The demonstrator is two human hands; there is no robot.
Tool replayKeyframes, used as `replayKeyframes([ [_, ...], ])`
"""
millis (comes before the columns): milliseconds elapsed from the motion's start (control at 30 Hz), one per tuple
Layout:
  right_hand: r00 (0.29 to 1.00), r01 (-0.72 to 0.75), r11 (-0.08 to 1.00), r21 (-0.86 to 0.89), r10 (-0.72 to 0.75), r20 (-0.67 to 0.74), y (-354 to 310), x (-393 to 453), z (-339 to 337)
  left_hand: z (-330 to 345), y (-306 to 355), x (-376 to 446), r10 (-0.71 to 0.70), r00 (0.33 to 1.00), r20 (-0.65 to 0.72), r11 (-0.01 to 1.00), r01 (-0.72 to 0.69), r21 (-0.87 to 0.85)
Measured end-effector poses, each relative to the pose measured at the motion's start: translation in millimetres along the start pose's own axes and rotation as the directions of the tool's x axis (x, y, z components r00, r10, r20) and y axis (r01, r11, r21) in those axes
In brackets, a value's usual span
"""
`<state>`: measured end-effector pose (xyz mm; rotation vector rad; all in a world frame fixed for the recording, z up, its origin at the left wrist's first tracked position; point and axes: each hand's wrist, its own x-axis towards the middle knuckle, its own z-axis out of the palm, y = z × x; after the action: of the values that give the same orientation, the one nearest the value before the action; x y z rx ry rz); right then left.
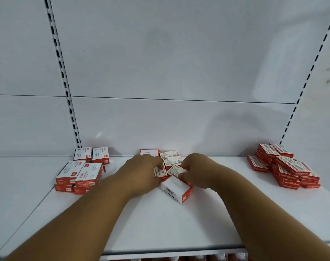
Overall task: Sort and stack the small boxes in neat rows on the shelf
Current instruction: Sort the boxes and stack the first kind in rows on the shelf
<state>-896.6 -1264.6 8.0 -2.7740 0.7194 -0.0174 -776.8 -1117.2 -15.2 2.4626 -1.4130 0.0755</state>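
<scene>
Small red-and-white boxes lie in a loose pile (pixel 170 160) at the middle of the white shelf (pixel 160 223), near the back panel. My left hand (pixel 143 172) grips one small box (pixel 159 172) at the pile's left side. My right hand (pixel 196 172) pinches another small box (pixel 176 170), tilted, just right of it. A larger white-topped box (pixel 176 189) lies skewed in front of both hands, touching the pile. Both forearms reach in from the bottom of the view.
A neat group of bigger red-and-white boxes (pixel 81 172) is stacked at the left of the shelf. An untidy heap of flat red boxes (pixel 286 166) sits at the right. Slotted uprights (pixel 66 87) run up the back panel. More goods show below the shelf edge.
</scene>
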Motion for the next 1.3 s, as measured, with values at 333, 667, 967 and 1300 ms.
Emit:
replayKeyframes([
  [333, 0.984, 0.025, 0.529, 0.848, 0.138, -0.116, 7.8, -9.3, -4.2, -18.2, 0.3, -9.0, -0.12, 0.947, -0.298, 0.923, -0.004, -0.384],
  [667, 0.989, 0.142, -0.309, 0.941, 0.017, -0.144, 18.9, -56.4, -16.4, -42.4, 65.2, -20.4, -0.255, 0.918, 0.303, -0.35, 0.204, -0.914],
  [967, 0.873, 0.248, -0.003, 0.969, 0.434, -0.222, 63.2, -105.4, -33.1, -24.6, 134.2, -14.1, -0.13, 0.969, 0.209, -0.015, 0.209, -0.978],
  [1300, 0.9, 0.257, 0.138, 0.956, 0.327, -0.289, 165.5, -143.0, -60.9, 6.5, 222.7, 15.0, -0.02, 0.999, 0.05, 0.484, 0.054, -0.873],
])
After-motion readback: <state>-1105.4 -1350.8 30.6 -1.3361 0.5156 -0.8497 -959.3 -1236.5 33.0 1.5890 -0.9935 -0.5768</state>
